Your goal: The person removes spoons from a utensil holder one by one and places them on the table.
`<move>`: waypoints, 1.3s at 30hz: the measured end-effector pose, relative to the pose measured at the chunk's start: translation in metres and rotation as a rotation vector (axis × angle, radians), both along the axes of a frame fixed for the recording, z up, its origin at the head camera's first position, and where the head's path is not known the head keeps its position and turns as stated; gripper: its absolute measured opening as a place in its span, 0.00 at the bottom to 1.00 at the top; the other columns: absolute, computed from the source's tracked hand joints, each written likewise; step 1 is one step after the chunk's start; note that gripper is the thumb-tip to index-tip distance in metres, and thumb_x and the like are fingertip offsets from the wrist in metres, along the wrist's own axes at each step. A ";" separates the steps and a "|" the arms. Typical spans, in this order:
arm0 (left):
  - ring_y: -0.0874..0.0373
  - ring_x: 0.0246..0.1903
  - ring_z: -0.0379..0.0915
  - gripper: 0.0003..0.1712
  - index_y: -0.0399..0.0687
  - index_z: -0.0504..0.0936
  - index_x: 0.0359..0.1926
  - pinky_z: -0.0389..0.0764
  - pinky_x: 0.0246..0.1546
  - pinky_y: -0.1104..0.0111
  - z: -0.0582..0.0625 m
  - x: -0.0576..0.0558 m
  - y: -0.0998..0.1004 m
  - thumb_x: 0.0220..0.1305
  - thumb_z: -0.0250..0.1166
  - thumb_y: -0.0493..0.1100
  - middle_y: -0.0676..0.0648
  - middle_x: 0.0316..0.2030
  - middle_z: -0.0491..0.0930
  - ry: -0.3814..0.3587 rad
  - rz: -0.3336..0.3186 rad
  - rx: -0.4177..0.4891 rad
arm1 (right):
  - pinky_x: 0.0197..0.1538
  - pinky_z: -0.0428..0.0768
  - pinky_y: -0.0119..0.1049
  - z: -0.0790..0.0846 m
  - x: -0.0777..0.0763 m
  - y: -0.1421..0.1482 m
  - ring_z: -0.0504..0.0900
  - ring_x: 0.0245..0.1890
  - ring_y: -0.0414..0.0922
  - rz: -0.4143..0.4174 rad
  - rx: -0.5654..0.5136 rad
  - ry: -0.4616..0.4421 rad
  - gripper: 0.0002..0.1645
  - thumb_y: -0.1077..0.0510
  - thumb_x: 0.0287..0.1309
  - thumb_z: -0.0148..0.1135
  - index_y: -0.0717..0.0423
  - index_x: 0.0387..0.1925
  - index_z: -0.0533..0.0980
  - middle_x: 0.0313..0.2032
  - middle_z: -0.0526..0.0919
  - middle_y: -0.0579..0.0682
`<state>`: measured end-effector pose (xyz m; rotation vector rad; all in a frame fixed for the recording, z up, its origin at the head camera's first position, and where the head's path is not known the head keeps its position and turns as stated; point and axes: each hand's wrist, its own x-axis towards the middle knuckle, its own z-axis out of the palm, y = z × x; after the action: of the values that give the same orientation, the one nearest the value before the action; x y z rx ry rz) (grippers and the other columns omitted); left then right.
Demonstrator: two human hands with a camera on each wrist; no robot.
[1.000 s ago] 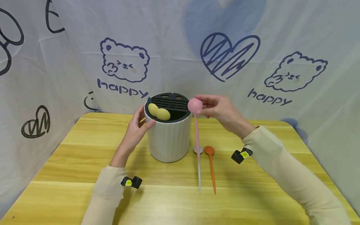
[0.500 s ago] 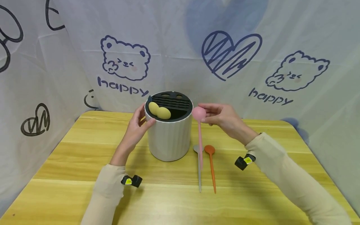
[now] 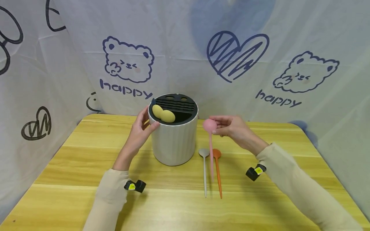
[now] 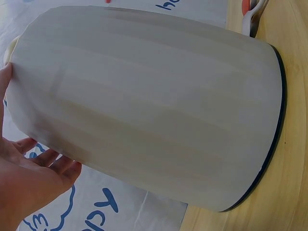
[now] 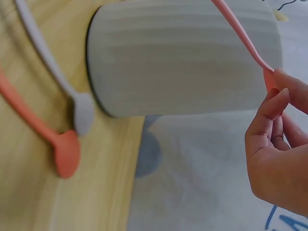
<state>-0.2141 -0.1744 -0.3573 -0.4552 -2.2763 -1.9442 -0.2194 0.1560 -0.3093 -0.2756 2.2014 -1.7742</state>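
In the head view a white ribbed utensil holder (image 3: 173, 144) with a black slotted top stands on the table. My left hand (image 3: 138, 134) steadies its left side, the thumb at the rim and the fingers around the wall. Two yellow spoon heads (image 3: 167, 116) rest at the holder's front opening. To the right, my right hand (image 3: 235, 130) pinches a pink long-handled spoon (image 3: 209, 125) by its round bowl, with the handle hanging down. The pink handle passes between a pale grey spoon (image 3: 204, 152) and an orange spoon (image 3: 216, 153), both lying on the table.
The wooden table (image 3: 86, 205) reaches back to a pale printed cloth (image 3: 179, 73) hanging behind it. Close to that cloth stands the holder. A dark blue tip (image 3: 153, 102) pokes up at the left of the holder's rim.
My right hand has moved down and to the right with the pink spoon, away from the holder's rim. The left hand and the holder keep their place.
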 end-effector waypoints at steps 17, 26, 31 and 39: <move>0.52 0.69 0.52 0.43 0.47 0.49 0.75 0.54 0.69 0.58 0.000 -0.001 0.000 0.66 0.59 0.49 0.44 0.72 0.54 0.004 0.006 -0.002 | 0.39 0.78 0.33 -0.039 -0.002 0.026 0.78 0.42 0.43 -0.014 0.077 -0.071 0.34 0.68 0.55 0.65 0.67 0.64 0.67 0.50 0.80 0.57; 0.52 0.69 0.52 0.43 0.47 0.49 0.75 0.54 0.69 0.58 0.000 0.000 0.000 0.66 0.59 0.50 0.45 0.72 0.54 -0.003 0.005 -0.004 | 0.43 0.79 0.36 -0.053 0.000 0.038 0.78 0.42 0.43 -0.009 0.105 -0.091 0.34 0.66 0.56 0.65 0.68 0.65 0.67 0.52 0.79 0.60; 0.52 0.69 0.52 0.43 0.48 0.49 0.75 0.54 0.69 0.58 0.000 0.000 0.000 0.67 0.59 0.50 0.45 0.72 0.54 -0.006 0.002 -0.002 | 0.46 0.78 0.41 -0.061 0.002 0.047 0.78 0.42 0.43 0.002 0.107 -0.094 0.34 0.66 0.56 0.65 0.68 0.64 0.67 0.52 0.79 0.60; 0.52 0.69 0.51 0.43 0.47 0.49 0.75 0.54 0.69 0.57 0.000 -0.001 0.001 0.67 0.59 0.50 0.44 0.72 0.54 -0.004 0.003 0.001 | 0.49 0.79 0.41 -0.078 -0.001 0.062 0.79 0.44 0.42 0.003 0.072 -0.139 0.36 0.68 0.54 0.65 0.72 0.64 0.65 0.52 0.79 0.59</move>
<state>-0.2147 -0.1737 -0.3572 -0.4482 -2.2765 -1.9469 -0.2199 0.2182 -0.3874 -0.1349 2.1601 -1.6558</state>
